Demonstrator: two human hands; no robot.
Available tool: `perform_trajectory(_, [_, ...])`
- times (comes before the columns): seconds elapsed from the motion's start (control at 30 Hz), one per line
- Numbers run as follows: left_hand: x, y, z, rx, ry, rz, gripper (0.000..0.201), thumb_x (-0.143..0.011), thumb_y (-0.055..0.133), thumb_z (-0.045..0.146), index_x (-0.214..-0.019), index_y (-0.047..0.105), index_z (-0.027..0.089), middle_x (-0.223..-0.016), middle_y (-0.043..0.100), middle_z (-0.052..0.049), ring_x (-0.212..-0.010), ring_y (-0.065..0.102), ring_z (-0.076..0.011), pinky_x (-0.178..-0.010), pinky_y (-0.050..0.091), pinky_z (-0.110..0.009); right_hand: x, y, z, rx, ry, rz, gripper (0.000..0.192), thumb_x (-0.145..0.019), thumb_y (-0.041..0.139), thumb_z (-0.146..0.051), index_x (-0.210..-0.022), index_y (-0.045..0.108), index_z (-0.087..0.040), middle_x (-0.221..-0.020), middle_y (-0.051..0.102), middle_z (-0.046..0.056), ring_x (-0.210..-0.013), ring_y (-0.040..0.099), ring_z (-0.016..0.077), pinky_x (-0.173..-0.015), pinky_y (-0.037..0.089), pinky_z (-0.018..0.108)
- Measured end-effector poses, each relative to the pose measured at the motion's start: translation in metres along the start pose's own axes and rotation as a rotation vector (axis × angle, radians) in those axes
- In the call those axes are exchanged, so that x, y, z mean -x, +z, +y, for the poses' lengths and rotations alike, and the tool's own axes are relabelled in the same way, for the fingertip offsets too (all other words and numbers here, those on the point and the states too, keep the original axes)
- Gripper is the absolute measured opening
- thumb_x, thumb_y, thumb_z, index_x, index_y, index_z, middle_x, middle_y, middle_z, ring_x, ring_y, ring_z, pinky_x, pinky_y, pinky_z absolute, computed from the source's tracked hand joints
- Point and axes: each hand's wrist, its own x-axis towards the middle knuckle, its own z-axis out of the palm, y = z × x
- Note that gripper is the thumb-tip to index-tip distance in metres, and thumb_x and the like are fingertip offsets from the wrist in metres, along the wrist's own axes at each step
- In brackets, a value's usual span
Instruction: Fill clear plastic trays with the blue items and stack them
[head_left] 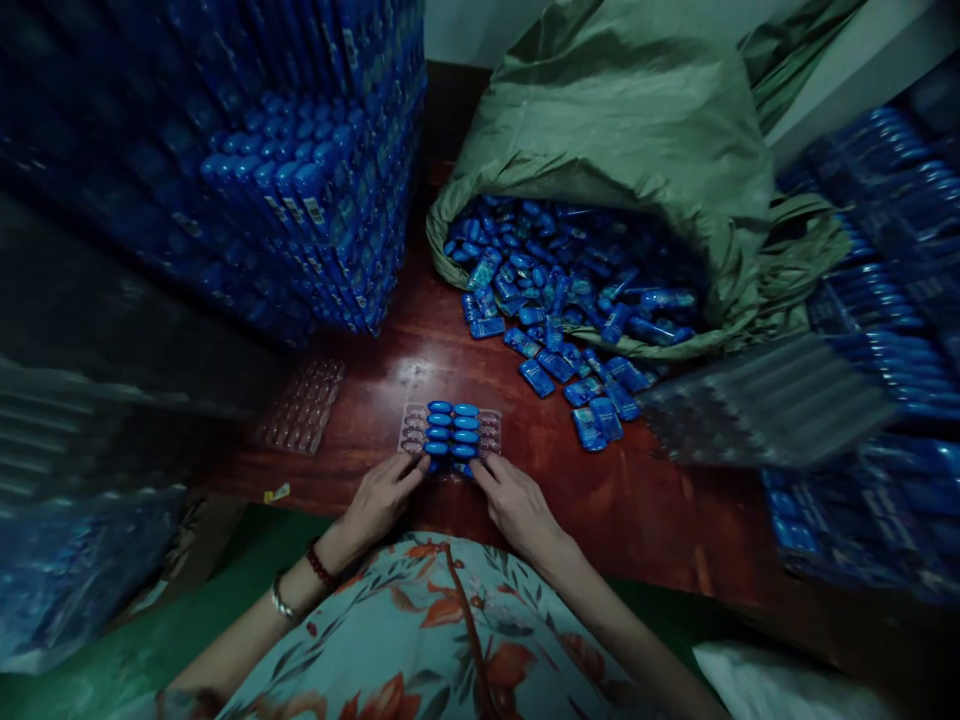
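Observation:
A clear plastic tray with moulded hollows (490,432) lies on the red-brown table in front of me. Its two middle columns hold shiny blue oval packets (439,421), while hollows on both sides show bare. At the tray's near left, my left hand (384,492) has curled fingers around a blue packet in the closest row, which they partly hide. My right hand (517,498) mirrors it at the near right, fingers closed on another blue packet (463,468). Loose blue packets (555,365) spill toward me from a large green sack (622,130).
High stacks of filled blue trays (300,190) rise at the left. Another clear tray (304,405) lies left on the table (360,385). Nested clear trays (772,405) lean at the right, beside more blue stacks (877,330). A small yellow-white scrap (277,493) lies near the front edge.

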Motion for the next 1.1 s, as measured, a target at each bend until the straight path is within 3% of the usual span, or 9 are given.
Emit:
perform_trajectory(0.23, [-0.023, -0.007, -0.003, -0.093, 0.110, -0.267, 0.028, -0.087, 0.043, 0.010, -0.111, 0.055, 0.020, -0.101, 0.060, -0.009, -0.090, 0.057, -0.0196, -0.077, 0.052, -0.033, -0.035, -0.014, -0.030, 0.165, -0.053, -0.148, 0.023, -0.086, 0.040, -0.004, -0.098, 0.058, -0.013, -0.085, 0.057, 0.010, -0.079, 0.056, 0.0217, -0.063, 0.048, 0.032])
perform_trajectory(0.4, [-0.047, 0.008, -0.022, -0.135, 0.142, -0.196, 0.029, -0.088, 0.041, 0.010, -0.114, 0.053, 0.018, -0.100, 0.059, -0.011, -0.091, 0.056, -0.0207, -0.075, 0.051, -0.034, -0.058, -0.013, -0.011, 0.185, -0.030, -0.127, 0.026, -0.089, 0.040, -0.008, -0.107, 0.056, -0.015, -0.094, 0.058, 0.010, -0.084, 0.057, 0.0216, -0.066, 0.048, 0.032])
perform_trajectory(0.53, [-0.069, 0.018, -0.031, -0.117, 0.168, -0.078, 0.028, -0.092, 0.037, 0.014, -0.114, 0.054, 0.016, -0.105, 0.058, -0.012, -0.091, 0.056, -0.0191, -0.073, 0.051, -0.030, -0.052, -0.012, 0.010, 0.147, 0.061, -0.034, 0.030, -0.089, 0.045, -0.012, -0.117, 0.054, -0.017, -0.100, 0.059, 0.009, -0.087, 0.059, 0.0190, -0.073, 0.048, 0.029])
perform_trajectory(0.67, [-0.090, 0.011, -0.027, -0.034, 0.147, -0.012, 0.024, -0.093, 0.042, 0.027, -0.104, 0.060, 0.017, -0.109, 0.056, -0.013, -0.086, 0.057, -0.0182, -0.071, 0.050, -0.029, -0.032, -0.007, 0.033, 0.035, 0.079, 0.175, 0.034, -0.093, 0.045, -0.028, -0.124, 0.053, -0.021, -0.094, 0.062, 0.006, -0.082, 0.061, 0.0160, -0.073, 0.047, 0.025])
perform_trajectory(0.8, [-0.139, 0.001, -0.036, 0.105, -0.018, -0.064, 0.026, -0.095, 0.037, 0.026, -0.107, 0.058, 0.018, -0.099, 0.060, -0.008, -0.085, 0.059, -0.0159, -0.076, 0.048, -0.027, -0.035, -0.011, 0.075, -0.027, 0.391, 0.351, 0.032, -0.094, 0.038, -0.025, -0.119, 0.059, -0.023, -0.095, 0.062, 0.006, -0.080, 0.061, 0.0151, -0.070, 0.046, 0.024])
perform_trajectory(0.93, [-0.210, 0.014, -0.062, -0.045, -0.196, -0.292, 0.023, -0.092, 0.044, 0.029, -0.105, 0.057, 0.015, -0.101, 0.059, -0.010, -0.088, 0.060, -0.0197, -0.077, 0.047, -0.029, -0.067, -0.028, 0.116, 0.047, 0.627, 0.189, 0.031, -0.091, 0.045, -0.027, -0.118, 0.057, -0.019, -0.107, 0.061, 0.011, -0.093, 0.061, 0.0210, -0.074, 0.046, 0.029])
perform_trajectory(1.0, [-0.236, 0.026, -0.072, -0.112, -0.232, -0.339, 0.030, -0.087, 0.052, 0.031, -0.109, 0.054, 0.011, -0.105, 0.056, -0.015, -0.088, 0.061, -0.0240, -0.074, 0.048, -0.033, -0.082, -0.034, 0.123, 0.082, 0.626, 0.063, 0.035, -0.088, 0.051, -0.029, -0.121, 0.052, -0.018, -0.109, 0.060, 0.011, -0.094, 0.061, 0.0218, -0.074, 0.046, 0.029])
perform_trajectory(1.1, [-0.254, 0.041, -0.076, -0.143, -0.165, -0.366, 0.036, -0.083, 0.057, 0.023, -0.116, 0.050, 0.012, -0.118, 0.050, -0.018, -0.095, 0.059, -0.0260, -0.076, 0.048, -0.033, -0.095, -0.035, 0.113, 0.157, 0.580, -0.066, 0.039, -0.085, 0.056, -0.025, -0.123, 0.047, -0.019, -0.112, 0.059, 0.012, -0.091, 0.063, 0.0214, -0.069, 0.046, 0.027])
